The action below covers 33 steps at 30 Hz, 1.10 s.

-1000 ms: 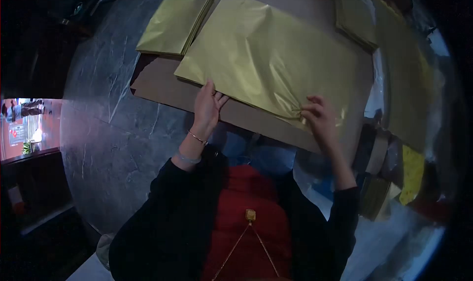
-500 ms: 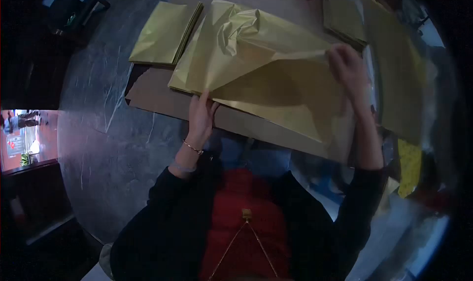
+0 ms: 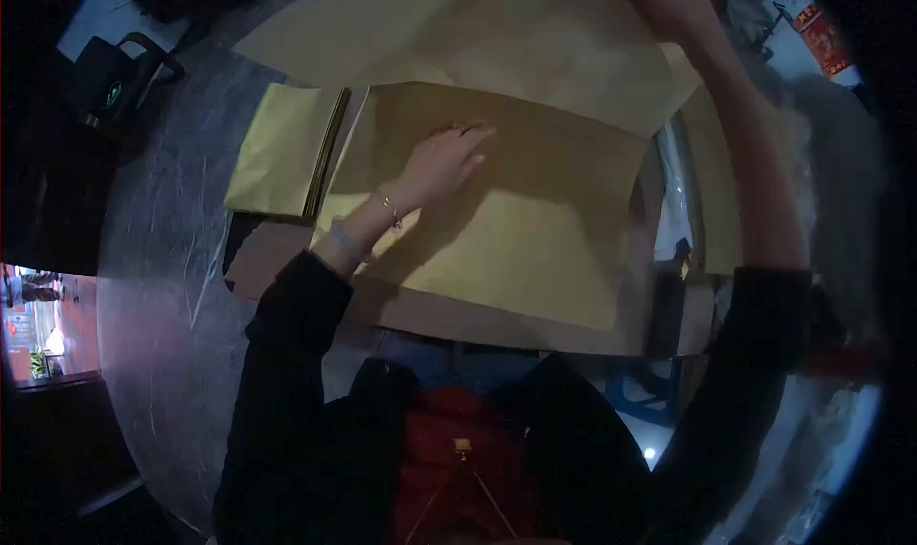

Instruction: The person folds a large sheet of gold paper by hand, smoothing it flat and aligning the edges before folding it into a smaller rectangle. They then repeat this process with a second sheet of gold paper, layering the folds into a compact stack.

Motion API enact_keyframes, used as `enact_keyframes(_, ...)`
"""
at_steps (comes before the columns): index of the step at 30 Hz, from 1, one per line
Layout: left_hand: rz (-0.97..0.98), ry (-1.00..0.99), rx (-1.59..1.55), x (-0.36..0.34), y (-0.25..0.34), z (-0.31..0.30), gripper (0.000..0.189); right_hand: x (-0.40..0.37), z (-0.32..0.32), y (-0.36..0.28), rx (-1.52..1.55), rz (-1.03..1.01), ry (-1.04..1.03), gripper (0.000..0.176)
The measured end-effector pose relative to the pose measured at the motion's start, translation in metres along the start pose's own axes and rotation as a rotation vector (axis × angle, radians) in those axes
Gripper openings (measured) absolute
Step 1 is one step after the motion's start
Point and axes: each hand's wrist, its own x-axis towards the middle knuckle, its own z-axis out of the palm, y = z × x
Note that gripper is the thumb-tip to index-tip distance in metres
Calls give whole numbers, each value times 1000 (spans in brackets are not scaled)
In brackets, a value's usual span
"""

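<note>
A big gold paper sheet (image 3: 458, 39) is raised high over the table, gripped at its far right corner by my right hand (image 3: 669, 0). Below it the stack of gold sheets (image 3: 535, 249) lies flat on a brown cardboard base (image 3: 420, 311). My left hand (image 3: 444, 163) rests palm down, fingers spread, on the top of that stack near its far edge. The raised sheet throws a shadow over the far half of the stack.
A smaller folded pile of gold sheets (image 3: 277, 149) lies to the left on the dark marble table (image 3: 162, 287). More gold paper (image 3: 716, 201) sits at the right. A black bag (image 3: 115, 77) is beyond the table's left edge.
My right hand has pulled the top sheet from the near corner up and away, lifting it fully off the stack. My left hand slid from the stack's near edge forward onto its middle.
</note>
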Motion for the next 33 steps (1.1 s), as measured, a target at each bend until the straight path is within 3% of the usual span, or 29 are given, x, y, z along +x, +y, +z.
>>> enact_keyframes(4, 205, 136, 330, 86, -64, 14, 45, 17, -10, 10, -31, -3, 10, 23)
enact_keyframes(6, -159, -95, 361, 113, -65, 17, 47, 22, -17, 17, -44, -1, 11, 23)
enact_keyframes(9, -36, -17, 388, 116, -80, 28, 41, 27, -19, 23, -51, -1, 20, 22)
enact_keyframes(16, 7, -9, 437, 135, -108, 43, 34, 37, -13, 32, -62, -16, 42, 21)
enact_keyframes(19, 57, -64, 394, 137, -101, 34, 30, 41, -12, 32, -67, -30, 56, 21)
enact_keyframes(21, 0, -310, 63, 138, -86, 15, 27, 45, -15, 32, -68, -39, 73, 20)
enact_keyframes(22, -10, -311, 65, 134, -83, 13, 27, 48, -17, 31, -70, -46, 84, 20)
enact_keyframes(24, 75, -305, -229, 121, -71, 6, 26, 51, -23, 28, -81, -63, 112, 20)
enact_keyframes(25, 92, -384, -183, 117, -53, -10, 26, 53, -27, 25, -88, -71, 124, 20)
enact_keyframes(28, 120, -371, -220, 112, -51, -13, 27, 49, -39, 18, -110, -91, 166, 19)
enact_keyframes(29, 53, -396, -248, 112, -52, -14, 27, 48, -45, 16, -118, -97, 175, 19)
enact_keyframes(32, 1, -392, -164, 118, -62, -9, 28, 36, -63, 12, -146, -109, 214, 19)
enact_keyframes(33, 81, -309, -75, 121, -75, 3, 26, 35, -71, 12, -155, -126, 229, 19)
